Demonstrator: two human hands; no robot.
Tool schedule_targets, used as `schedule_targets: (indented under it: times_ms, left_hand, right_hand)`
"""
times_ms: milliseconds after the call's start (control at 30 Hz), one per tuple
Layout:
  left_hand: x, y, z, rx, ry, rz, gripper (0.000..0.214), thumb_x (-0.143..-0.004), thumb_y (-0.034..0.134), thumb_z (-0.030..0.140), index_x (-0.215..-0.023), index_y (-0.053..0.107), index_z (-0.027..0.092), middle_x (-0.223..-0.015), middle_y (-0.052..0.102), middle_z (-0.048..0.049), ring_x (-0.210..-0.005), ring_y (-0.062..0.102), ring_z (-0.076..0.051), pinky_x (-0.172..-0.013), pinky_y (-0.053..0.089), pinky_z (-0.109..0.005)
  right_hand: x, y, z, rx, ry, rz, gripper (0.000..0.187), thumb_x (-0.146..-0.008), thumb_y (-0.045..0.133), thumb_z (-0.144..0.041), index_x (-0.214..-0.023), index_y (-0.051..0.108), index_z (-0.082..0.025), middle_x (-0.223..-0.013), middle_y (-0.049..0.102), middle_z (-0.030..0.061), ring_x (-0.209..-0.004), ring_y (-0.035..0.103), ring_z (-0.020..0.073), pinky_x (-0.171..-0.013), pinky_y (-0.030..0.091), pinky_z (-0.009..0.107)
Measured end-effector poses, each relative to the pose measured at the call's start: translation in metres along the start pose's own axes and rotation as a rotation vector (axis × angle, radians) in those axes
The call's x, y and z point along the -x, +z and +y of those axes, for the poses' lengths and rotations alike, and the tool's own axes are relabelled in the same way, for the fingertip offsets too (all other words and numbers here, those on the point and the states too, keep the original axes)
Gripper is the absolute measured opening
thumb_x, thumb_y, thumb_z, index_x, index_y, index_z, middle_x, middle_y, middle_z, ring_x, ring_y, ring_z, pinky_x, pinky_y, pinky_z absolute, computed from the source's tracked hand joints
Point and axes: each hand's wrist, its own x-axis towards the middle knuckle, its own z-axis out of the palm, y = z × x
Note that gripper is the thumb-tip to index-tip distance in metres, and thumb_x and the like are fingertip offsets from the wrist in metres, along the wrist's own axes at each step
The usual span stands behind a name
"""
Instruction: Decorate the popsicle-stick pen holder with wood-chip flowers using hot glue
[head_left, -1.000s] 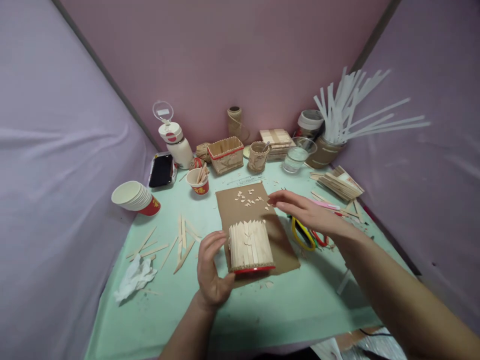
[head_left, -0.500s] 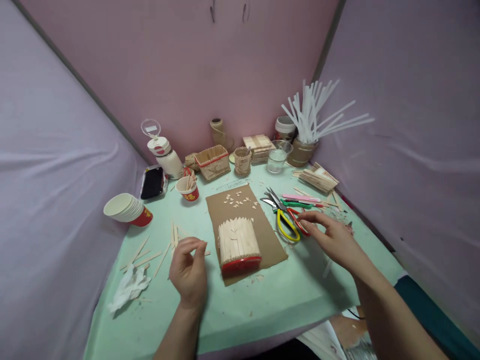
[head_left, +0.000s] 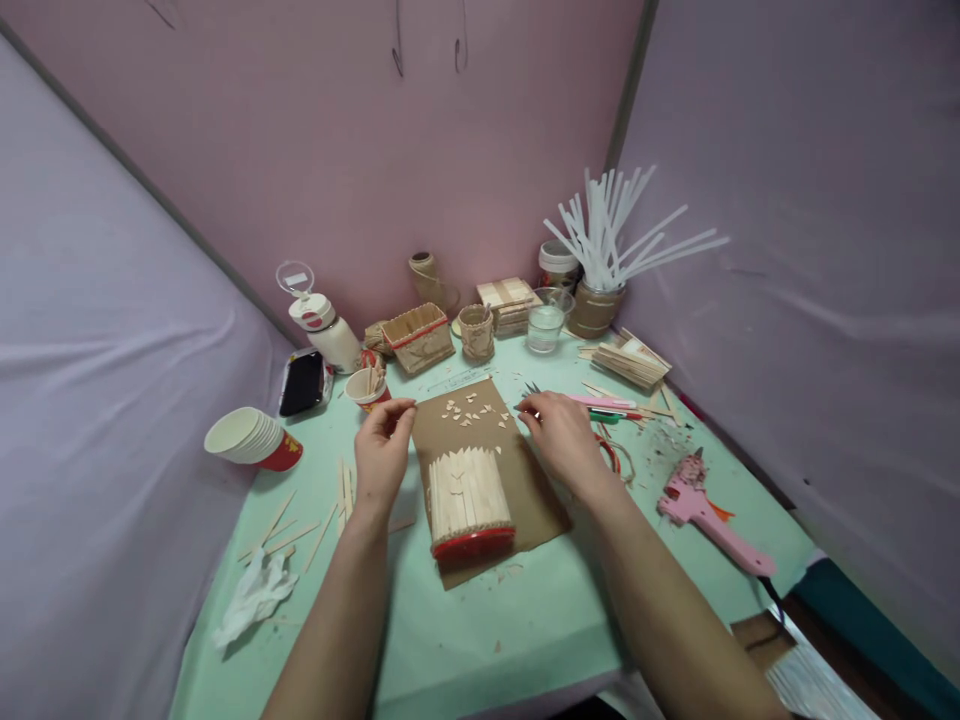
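Note:
A paper cup clad in wooden sticks (head_left: 465, 492) lies on its side, red rim toward me, on a brown cardboard sheet (head_left: 536, 490). Several small wooden chips (head_left: 471, 410) are scattered on the sheet's far end. My left hand (head_left: 381, 458) is pinched, thumb against forefinger, at the sheet's far left corner. My right hand (head_left: 561, 440) has its fingers curled down at the sheet's right edge, covering most of the scissors (head_left: 613, 455). What its fingertips hold is hidden.
On the green table (head_left: 525, 620): stacked paper cups (head_left: 251, 437), phone (head_left: 302, 382), bottle (head_left: 326, 325), small cup of sticks (head_left: 367, 385), stick box (head_left: 416, 338), water glass (head_left: 545, 325), jar of white strips (head_left: 596, 300), stick pile (head_left: 630, 362), pens (head_left: 611, 405), pink glue gun (head_left: 705, 510), loose sticks (head_left: 337, 495), tissue (head_left: 251, 595).
My left hand moved forward from beside the cup to the sheet's far left corner. My right hand left the scissors' handles and came back to the sheet's right edge. The view shifted; the glue gun now shows.

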Motion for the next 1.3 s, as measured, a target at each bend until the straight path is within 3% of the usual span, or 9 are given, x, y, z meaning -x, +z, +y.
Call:
schedule_targets:
  times_ms: [233,433,600,700,833,933,1100,1300]
  left_hand:
    - [-0.006,0.01,-0.031,-0.024,-0.126,-0.084,0.022,-0.074,0.063,0.034,-0.085,0.066,0.016,-0.084,0.068,-0.0047,-0.081,0.062,-0.018,-0.077,0.046,-0.03]
    - [0.0,0.013,-0.041,-0.088,-0.164,-0.106,0.02,-0.079,0.059,0.032,-0.088,0.066,0.017,-0.086,0.067,-0.0045,-0.08,0.061,-0.017,-0.074,0.047,-0.029]
    - [0.0,0.017,-0.043,-0.203,-0.114,-0.174,0.017,-0.081,0.056,0.029,-0.089,0.067,0.018,-0.088,0.068,-0.0039,-0.08,0.061,-0.017,-0.074,0.046,-0.028]
    - [-0.013,0.024,-0.042,-0.32,-0.031,-0.309,0.017,-0.082,0.056,0.027,-0.091,0.067,0.018,-0.091,0.068,-0.0047,-0.081,0.061,-0.018,-0.075,0.046,-0.03]
    - [-0.037,0.043,-0.038,-0.566,0.175,-0.639,0.017,-0.082,0.057,0.023,-0.094,0.069,0.02,-0.095,0.066,-0.0066,-0.095,0.058,-0.023,-0.085,0.043,-0.034]
    - [-0.05,0.06,-0.037,-0.693,0.233,-0.791,0.016,-0.079,0.057,0.017,-0.09,0.069,0.017,-0.094,0.064,-0.0093,-0.095,0.055,-0.025,-0.084,0.042,-0.036]
    - [-0.055,0.072,-0.041,-0.7,0.254,-0.871,0.011,-0.075,0.057,0.012,-0.077,0.066,0.017,-0.087,0.062,-0.0079,-0.092,0.053,-0.024,-0.082,0.041,-0.035]
    - [-0.058,0.064,-0.035,-0.641,0.21,-0.849,0.01,-0.076,0.054,0.014,-0.072,0.061,0.018,-0.081,0.063,-0.0055,-0.084,0.056,-0.022,-0.075,0.042,-0.032]
  right_hand:
    - [-0.024,0.044,-0.012,0.102,0.067,-0.061,0.018,-0.088,0.05,-0.018,-0.087,0.068,-0.02,-0.093,0.068,0.0074,-0.094,0.056,0.0229,-0.078,0.027,0.035]
    - [-0.027,0.054,-0.009,0.154,0.084,-0.063,0.019,-0.09,0.048,-0.018,-0.087,0.067,-0.021,-0.091,0.068,0.0054,-0.095,0.055,0.0217,-0.077,0.023,0.035]
    - [-0.027,0.062,-0.008,0.177,0.071,-0.083,0.019,-0.089,0.049,-0.016,-0.082,0.066,-0.02,-0.088,0.067,0.0051,-0.093,0.054,0.0216,-0.075,0.022,0.035]
    - [-0.028,0.065,-0.008,0.178,0.067,-0.092,0.019,-0.088,0.049,-0.013,-0.082,0.065,-0.02,-0.089,0.067,0.0054,-0.093,0.054,0.0223,-0.074,0.022,0.035]
    - [-0.028,0.066,-0.006,0.163,0.069,-0.093,0.018,-0.089,0.047,-0.012,-0.086,0.064,-0.018,-0.092,0.066,0.0077,-0.095,0.054,0.0238,-0.074,0.023,0.035]
    - [-0.028,0.066,-0.006,0.129,0.07,-0.092,0.017,-0.089,0.046,-0.01,-0.085,0.062,-0.017,-0.092,0.067,0.0091,-0.093,0.054,0.0243,-0.073,0.024,0.035]
    - [-0.028,0.067,-0.007,0.008,0.079,-0.077,0.019,-0.086,0.045,-0.006,-0.084,0.062,-0.015,-0.088,0.067,0.0114,-0.091,0.055,0.0262,-0.075,0.026,0.037]
    - [-0.025,0.07,-0.003,-0.3,0.123,-0.006,0.014,-0.082,0.051,-0.01,-0.079,0.063,-0.017,-0.085,0.065,0.0101,-0.093,0.054,0.0264,-0.083,0.03,0.04]
